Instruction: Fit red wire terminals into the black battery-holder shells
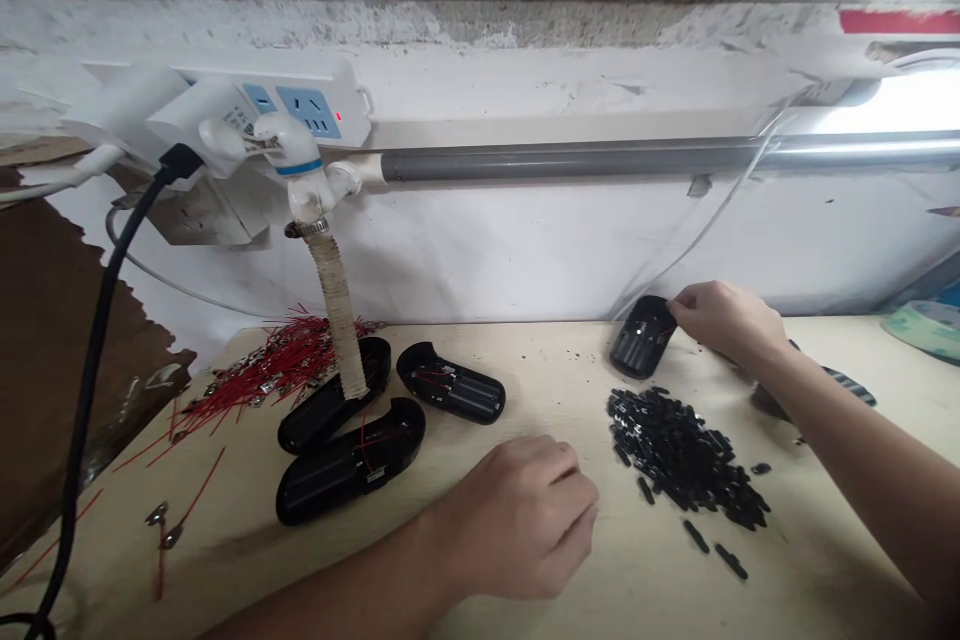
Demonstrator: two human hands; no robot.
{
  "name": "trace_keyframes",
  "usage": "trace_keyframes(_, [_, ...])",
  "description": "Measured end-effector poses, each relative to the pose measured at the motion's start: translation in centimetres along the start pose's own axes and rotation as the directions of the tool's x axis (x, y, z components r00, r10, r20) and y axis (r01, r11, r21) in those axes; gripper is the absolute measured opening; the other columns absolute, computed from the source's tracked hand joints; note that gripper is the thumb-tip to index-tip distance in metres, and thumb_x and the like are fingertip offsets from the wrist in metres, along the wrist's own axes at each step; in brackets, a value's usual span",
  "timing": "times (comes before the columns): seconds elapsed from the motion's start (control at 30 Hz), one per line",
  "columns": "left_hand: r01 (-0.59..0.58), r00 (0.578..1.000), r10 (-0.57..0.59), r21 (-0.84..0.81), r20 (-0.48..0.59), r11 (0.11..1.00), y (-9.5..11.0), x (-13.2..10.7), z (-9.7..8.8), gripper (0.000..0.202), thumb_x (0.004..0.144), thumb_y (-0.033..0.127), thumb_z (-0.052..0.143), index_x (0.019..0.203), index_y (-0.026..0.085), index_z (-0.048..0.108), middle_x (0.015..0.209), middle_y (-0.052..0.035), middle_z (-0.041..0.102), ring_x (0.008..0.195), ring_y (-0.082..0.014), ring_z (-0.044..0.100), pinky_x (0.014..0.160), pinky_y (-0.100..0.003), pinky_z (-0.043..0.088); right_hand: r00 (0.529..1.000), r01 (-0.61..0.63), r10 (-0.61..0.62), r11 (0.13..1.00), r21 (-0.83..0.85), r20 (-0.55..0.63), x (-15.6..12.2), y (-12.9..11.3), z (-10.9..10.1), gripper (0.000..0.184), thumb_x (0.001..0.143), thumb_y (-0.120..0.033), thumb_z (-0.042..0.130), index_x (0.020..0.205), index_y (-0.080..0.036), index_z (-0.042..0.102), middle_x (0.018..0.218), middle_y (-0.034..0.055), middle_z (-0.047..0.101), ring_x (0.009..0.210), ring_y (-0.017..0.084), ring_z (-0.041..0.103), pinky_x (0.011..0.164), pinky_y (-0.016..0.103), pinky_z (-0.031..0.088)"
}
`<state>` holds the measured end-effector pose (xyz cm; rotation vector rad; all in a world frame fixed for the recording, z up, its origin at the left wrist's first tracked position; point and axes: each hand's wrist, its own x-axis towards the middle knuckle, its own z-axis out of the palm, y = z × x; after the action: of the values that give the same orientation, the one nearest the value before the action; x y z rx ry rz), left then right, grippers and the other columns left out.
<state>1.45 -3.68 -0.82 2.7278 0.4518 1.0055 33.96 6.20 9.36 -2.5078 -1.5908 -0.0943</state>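
Note:
Near the wall, my right hand pinches the upper edge of a black plastic housing, which is tilted so that its hollow inside shows. Just in front of that housing lies a heap of small black plastic parts. My left hand is over the middle of the table, fingers curled closed; whatever may be between them is hidden. To its left are three more black housings, at least two with thin red wires inside.
A pile of red wires with metal tabs covers the back left of the table. A ribbed hose hangs down over one housing. A power strip and black cable are at left; green tape lies far right.

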Motion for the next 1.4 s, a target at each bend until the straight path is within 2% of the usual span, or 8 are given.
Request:
trace_keyframes(0.17, [0.032, 0.999, -0.034, -0.063, -0.038, 0.997, 0.1, 0.0, -0.1, 0.02, 0.099, 0.017, 0.052, 0.082, 0.017, 0.062, 0.076, -0.0043, 0.057, 0.069, -0.0151, 0.049, 0.066, -0.032, 0.042, 0.99, 0.124, -0.121, 0.991, 0.047, -0.07, -2.0, -1.4, -2.7, 0.029, 0.102, -0.033, 0.056, 0.1, -0.016, 0.079, 0.1, 0.0162, 0.076, 0.082, 0.026, 0.06, 0.07, 0.039, 0.04])
trace_keyframes(0.3, [0.193, 0.957, -0.247, -0.298, -0.153, 0.935, 0.0, -0.1, -0.2, 0.019, 0.1, 0.021, 0.06, 0.117, 0.016, 0.066, 0.091, -0.0043, 0.066, 0.08, -0.0149, 0.062, 0.074, -0.029, 0.05, 0.965, 0.254, -0.245, 0.962, 0.103, -0.093, -4.8, -3.6, -4.2, 0.024, 0.099, -0.033, 0.06, 0.096, -0.019, 0.079, 0.097, 0.0116, 0.079, 0.087, 0.026, 0.066, 0.073, 0.037, 0.044])
trace_keyframes(0.57, [0.418, 0.691, -0.723, -0.826, 0.019, 0.378, -0.6, 0.6, -0.3, 0.092, 0.093, 0.038, 0.079, 0.165, 0.034, 0.022, 0.145, -0.0128, 0.058, 0.099, -0.0177, 0.07, 0.09, -0.039, 0.058, 0.779, 0.627, -0.579, 0.717, 0.303, -0.242, -12.4, -7.9, -2.6, 0.028, 0.098, -0.036, 0.059, 0.079, -0.024, 0.075, 0.073, 0.001, 0.074, 0.062, 0.019, 0.064, 0.062, 0.034, 0.041])
trace_keyframes(0.77, [0.402, 0.704, -0.693, -0.891, 0.152, 0.213, -0.8, 1.3, -1.3, 0.087, 0.083, 0.02, 0.078, 0.158, 0.027, 0.034, 0.104, -0.0039, 0.067, 0.087, -0.0207, 0.071, 0.081, -0.04, 0.059, 0.624, 0.781, -0.667, 0.553, 0.29, -0.408, -14.7, -9.0, 0.4, 0.023, 0.099, -0.024, 0.061, 0.082, -0.02, 0.075, 0.073, -0.0002, 0.072, 0.061, 0.015, 0.062, 0.059, 0.032, 0.043])
trace_keyframes(0.97, [0.413, 0.6, -0.776, -0.906, 0.193, 0.094, -1.0, 1.7, -1.8, 0.075, 0.071, 0.015, 0.07, 0.141, 0.027, 0.046, 0.095, 0.0024, 0.062, 0.065, -0.0155, 0.063, 0.064, -0.037, 0.059, 0.58, 0.812, -0.558, 0.451, 0.37, -0.593, -15.4, -8.5, -1.5, 0.017, 0.105, -0.025, 0.065, 0.095, -0.021, 0.079, 0.078, -0.0003, 0.076, 0.057, 0.011, 0.061, 0.054, 0.028, 0.044])
trace_keyframes(1.07, [0.425, 0.58, -0.804, -0.891, 0.132, 0.16, -1.2, 1.8, -1.9, 0.05, 0.073, 0.017, 0.07, 0.121, 0.021, 0.056, 0.095, 0.0011, 0.061, 0.072, -0.0133, 0.06, 0.067, -0.031, 0.054, 0.618, 0.751, -0.393, 0.551, 0.364, -0.681, -14.6, -7.5, -3.4, 0.026, 0.103, -0.034, 0.069, 0.081, -0.022, 0.075, 0.059, -0.0017, 0.064, 0.047, 0.011, 0.048, 0.05, 0.03, 0.039])
trace_keyframes(1.27, [0.415, 0.544, -0.832, -0.896, 0.105, 0.158, -1.4, 1.8, -1.9, 0.034, 0.074, 0.019, 0.071, 0.104, 0.02, 0.055, 0.087, 0.0029, 0.059, 0.075, -0.0115, 0.054, 0.067, -0.025, 0.047, 0.879, 0.475, -0.451, 0.857, 0.199, -0.154, -8.7, -4.4, -4.5, 0.03, 0.098, -0.046, 0.066, 0.083, -0.025, 0.079, 0.071, 0.0058, 0.072, 0.057, 0.02, 0.061, 0.053, 0.033, 0.041])
trace_keyframes(1.4, [0.406, 0.526, -0.842, -0.905, 0.117, 0.128, -1.3, 2.0, -2.0, 0.033, 0.072, 0.019, 0.07, 0.101, 0.02, 0.055, 0.086, 0.0026, 0.06, 0.074, -0.0116, 0.055, 0.069, -0.027, 0.048, 0.793, 0.56, -0.556, 0.826, 0.06, 0.25, -5.8, -3.2, -2.7, 0.025, 0.095, -0.042, 0.065, 0.103, -0.027, 0.083, 0.104, 0.01, 0.079, 0.079, 0.027, 0.071, 0.067, 0.04, 0.05])
